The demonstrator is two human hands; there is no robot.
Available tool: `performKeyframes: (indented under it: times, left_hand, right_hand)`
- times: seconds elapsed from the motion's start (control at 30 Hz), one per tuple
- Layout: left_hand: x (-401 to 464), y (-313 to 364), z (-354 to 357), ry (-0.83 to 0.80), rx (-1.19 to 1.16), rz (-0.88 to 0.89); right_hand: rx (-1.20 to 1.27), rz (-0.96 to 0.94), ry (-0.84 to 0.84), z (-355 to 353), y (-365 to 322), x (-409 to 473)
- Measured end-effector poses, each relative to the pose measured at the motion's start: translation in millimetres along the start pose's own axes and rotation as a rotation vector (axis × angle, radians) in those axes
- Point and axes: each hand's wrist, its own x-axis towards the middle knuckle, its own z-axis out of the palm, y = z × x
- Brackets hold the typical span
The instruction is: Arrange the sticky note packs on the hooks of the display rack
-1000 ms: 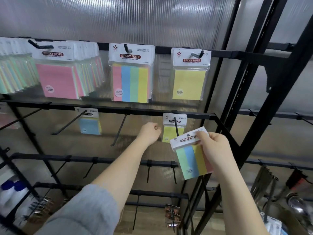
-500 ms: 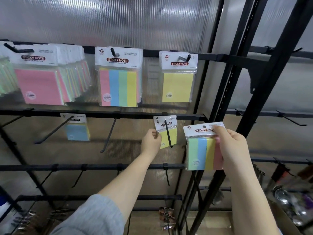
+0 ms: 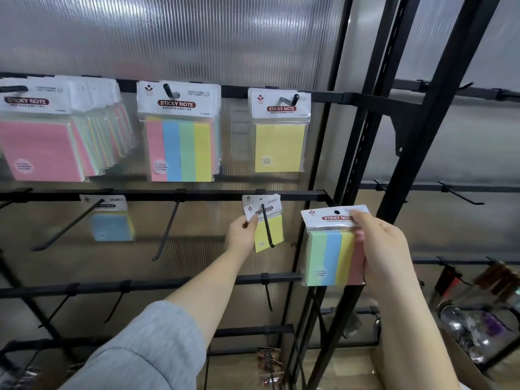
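My right hand [image 3: 385, 249] grips a four-colour striped sticky note pack [image 3: 329, 249] by its right side, held upright in front of the rack's right post. My left hand [image 3: 243, 235] pinches the lower left corner of the header of a small yellow pack [image 3: 270, 232] that hangs tilted on a second-row hook [image 3: 267, 229]. On the top row hang a pink bundle [image 3: 42, 147], a striped pack [image 3: 180, 147] and a yellow pack [image 3: 280, 147]. A blue pack [image 3: 111, 226] hangs at the left of the second row.
Bare black hooks [image 3: 166, 232] stick out of the second and third rails. A black upright post [image 3: 351, 170] bounds the rack at the right, with more bare hooks beyond it. A cardboard box of items [image 3: 478, 333] sits at the lower right.
My right hand has turned the striped pack upright and shifted it right. My left hand has moved onto the small yellow pack's header, and that pack now hangs tilted.
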Motion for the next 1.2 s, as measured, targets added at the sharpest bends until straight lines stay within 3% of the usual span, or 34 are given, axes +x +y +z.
performKeyframes:
  times: [0.17,0.33,0.6,0.8,1.2]
  left_hand:
    - [-10.1,2.1,6.1,0.234,-0.013,0.037]
    - [-19.5,-3.7,8.0,0.286,0.020,0.031]
    - [-19.6,-5.8,12.1,0.156,-0.003,0.037]
    - [-18.8,9.2,11.7,-0.050,-0.142,-0.052]
    - [-64.1,16.1,-5.7,0.136,0.102,0.179]
  right_hand:
    - [-0.016,0.002,-0.002,-2.9,0.8,0.5]
    - [-0.030,0.002,-0.001,-6.3,1.8,-0.9]
    - [-0.043,0.010,-0.003,-8.7,2.1,-2.0]
    - [-0.039,0.018,0.022,-13.3,1.9,-2.9]
    - [-0.027,0.021,-0.042,-24.5,-5.1,-16.0]
